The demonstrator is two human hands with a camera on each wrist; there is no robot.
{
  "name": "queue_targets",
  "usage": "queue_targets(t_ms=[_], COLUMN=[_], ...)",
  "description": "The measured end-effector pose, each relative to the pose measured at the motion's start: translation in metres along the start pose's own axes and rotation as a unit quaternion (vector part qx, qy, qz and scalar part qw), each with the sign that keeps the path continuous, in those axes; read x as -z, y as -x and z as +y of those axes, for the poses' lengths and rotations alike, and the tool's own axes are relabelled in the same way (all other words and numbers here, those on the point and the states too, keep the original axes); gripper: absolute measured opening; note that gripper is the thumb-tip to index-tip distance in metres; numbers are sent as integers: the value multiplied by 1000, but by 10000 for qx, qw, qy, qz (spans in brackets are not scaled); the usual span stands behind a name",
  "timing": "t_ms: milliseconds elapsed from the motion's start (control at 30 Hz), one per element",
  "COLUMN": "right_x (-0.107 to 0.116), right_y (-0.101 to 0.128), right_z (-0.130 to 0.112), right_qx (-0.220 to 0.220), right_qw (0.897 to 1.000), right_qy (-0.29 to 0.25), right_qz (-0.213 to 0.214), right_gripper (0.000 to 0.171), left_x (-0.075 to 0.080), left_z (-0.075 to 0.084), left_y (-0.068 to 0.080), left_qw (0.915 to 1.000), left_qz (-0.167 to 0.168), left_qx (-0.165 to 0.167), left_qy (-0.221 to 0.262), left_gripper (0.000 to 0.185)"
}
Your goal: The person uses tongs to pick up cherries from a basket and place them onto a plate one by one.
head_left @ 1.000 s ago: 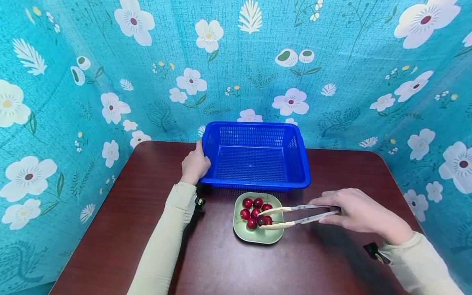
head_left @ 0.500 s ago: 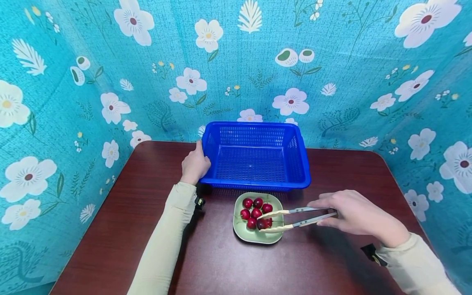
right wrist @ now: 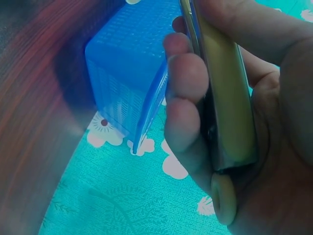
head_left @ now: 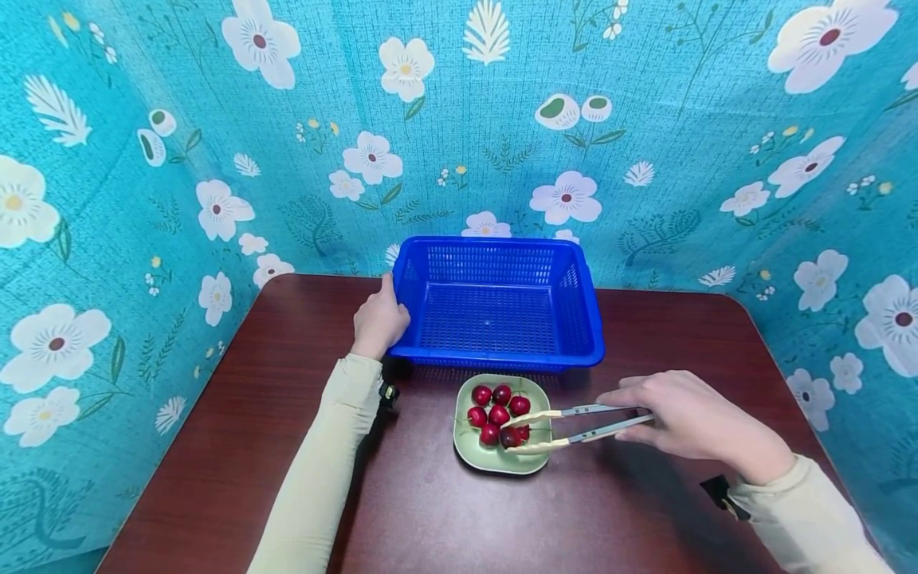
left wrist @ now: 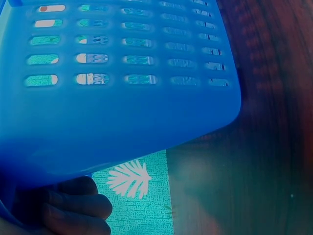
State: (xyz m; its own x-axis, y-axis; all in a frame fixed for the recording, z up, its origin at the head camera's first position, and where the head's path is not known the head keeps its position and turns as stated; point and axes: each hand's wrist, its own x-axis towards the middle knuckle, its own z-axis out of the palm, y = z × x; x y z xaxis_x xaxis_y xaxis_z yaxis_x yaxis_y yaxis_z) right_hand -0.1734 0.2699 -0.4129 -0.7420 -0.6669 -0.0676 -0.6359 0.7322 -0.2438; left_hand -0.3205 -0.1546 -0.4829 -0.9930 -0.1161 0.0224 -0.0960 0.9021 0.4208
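Note:
My left hand [head_left: 380,320] grips the left rim of a blue plastic basket [head_left: 495,359]; in the left wrist view its fingers [left wrist: 80,208] curl under the rim. My right hand [head_left: 692,418] holds a pair of metal tongs [head_left: 610,429] with cream-coloured tips, its fingers wrapped round the handle [right wrist: 230,103] in the right wrist view. The tong tips reach from the right over a pale green plate [head_left: 495,461] of several red cherries [head_left: 498,414]. Between the tips sits a dark cherry [head_left: 510,437], with another red one partly hidden behind the upper arm of the tongs.
The plate stands on a dark wooden table [head_left: 430,518], just in front of the basket. A turquoise flowered cloth [head_left: 466,119] hangs behind the table and along both sides. A black wrist strap [head_left: 724,496] sits on the right sleeve.
The right hand has squeezed the tongs, so their tips have drawn closer about the dark cherry and shifted slightly left and down. The left hand and basket have stayed put.

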Motion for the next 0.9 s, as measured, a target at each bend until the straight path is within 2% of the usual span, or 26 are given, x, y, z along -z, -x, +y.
queue_targets(t_ms=[267, 533, 900], right_x=[-3, -3, -5], right_y=[-2, -4, -5], right_z=[-2, -4, -3], right_qx=[25, -20, -153], right_qw=[10000, 9999, 9996], right_qy=[67, 151, 246], right_qz=[-14, -13, -74], right_gripper=[38, 37, 40], left_x=[0, -1, -1], left_z=[0, 0, -1], left_y=[1, -1, -1], left_qw=[10000, 9999, 10000], left_qz=[-56, 76, 62], left_qx=[-24, -60, -44], left_qy=[45, 38, 3], left_gripper=[71, 69, 69])
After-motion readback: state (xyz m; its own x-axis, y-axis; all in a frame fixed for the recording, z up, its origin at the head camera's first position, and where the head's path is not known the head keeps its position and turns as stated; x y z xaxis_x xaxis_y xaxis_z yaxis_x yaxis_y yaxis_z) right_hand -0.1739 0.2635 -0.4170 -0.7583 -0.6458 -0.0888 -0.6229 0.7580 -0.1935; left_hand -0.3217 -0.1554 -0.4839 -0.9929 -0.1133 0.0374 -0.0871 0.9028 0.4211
